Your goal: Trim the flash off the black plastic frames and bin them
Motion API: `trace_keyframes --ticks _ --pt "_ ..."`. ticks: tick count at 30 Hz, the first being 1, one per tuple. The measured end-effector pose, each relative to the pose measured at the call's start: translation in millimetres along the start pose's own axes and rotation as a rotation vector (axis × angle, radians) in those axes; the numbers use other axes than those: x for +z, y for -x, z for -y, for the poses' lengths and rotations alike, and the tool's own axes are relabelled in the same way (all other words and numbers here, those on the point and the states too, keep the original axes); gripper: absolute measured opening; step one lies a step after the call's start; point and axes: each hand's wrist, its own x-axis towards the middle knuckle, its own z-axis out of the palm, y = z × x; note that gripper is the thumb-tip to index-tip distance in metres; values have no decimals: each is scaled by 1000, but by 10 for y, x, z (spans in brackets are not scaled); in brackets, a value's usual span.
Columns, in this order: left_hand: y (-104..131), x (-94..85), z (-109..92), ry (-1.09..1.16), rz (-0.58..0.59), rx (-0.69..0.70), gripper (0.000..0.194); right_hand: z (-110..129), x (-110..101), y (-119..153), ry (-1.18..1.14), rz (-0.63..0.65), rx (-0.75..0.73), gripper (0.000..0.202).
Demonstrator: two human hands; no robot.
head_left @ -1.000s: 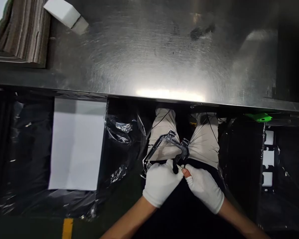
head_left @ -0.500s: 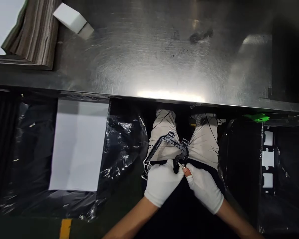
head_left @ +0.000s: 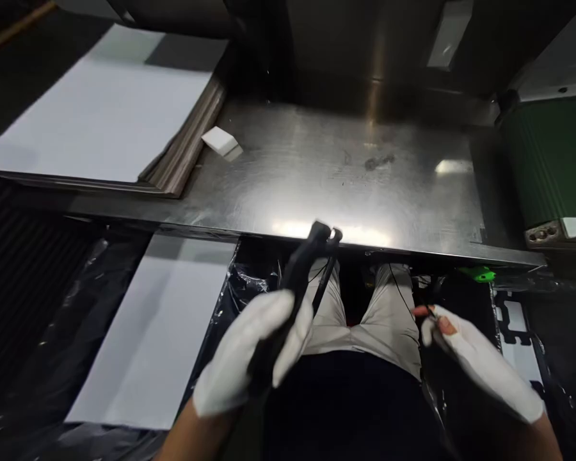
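Observation:
My left hand (head_left: 254, 346), in a white glove, is wrapped round a black plastic frame part (head_left: 297, 269). The part is blurred and tilted upward, its far end near the edge of the metal table (head_left: 403, 211). Off to the right, my right hand (head_left: 475, 355) is apart from the part. Its white glove leaves the thumb and a fingertip bare. Those fingers are pinched together, and a thin dark thing shows at them, too small and blurred to name. Below the right hand lie black frame parts (head_left: 513, 314) with cut-outs over white sheet.
A stack of white-topped boards (head_left: 105, 109) stands on the table at left, with a small white block (head_left: 221, 142) beside it. A white sheet (head_left: 158, 333) lies on black plastic at lower left. A bright green object (head_left: 482, 274) sits under the table edge; green boards (head_left: 552, 160) stand at right.
My hands have moved apart: the left has lifted and turned the frame part, and the right has gone out to the right. The view has tilted up, showing more of the table.

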Motion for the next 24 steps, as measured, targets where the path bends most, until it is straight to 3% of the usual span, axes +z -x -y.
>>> trace_keyframes --ticks 2,4,7,9,12,16,24 --pt "-393 47 -331 117 31 78 47 286 -197 -254 183 -189 -129 49" --pt "-875 109 -563 160 110 116 43 596 -295 -586 312 -288 -220 41" --pt "-1503 182 -716 123 162 83 43 989 -270 -1073 458 -341 -305 30" --pt "-1744 200 -716 83 164 37 42 1151 -163 -1304 616 -363 -335 33" --pt "-1846 192 -662 74 179 9 38 1248 67 -1473 863 -300 -376 39" --pt "-1792 201 -629 54 177 1 38 1244 272 -1511 1014 -215 -414 44" --pt "-1811 246 -647 28 180 -3 39 1268 201 -1613 1010 -208 -378 36"
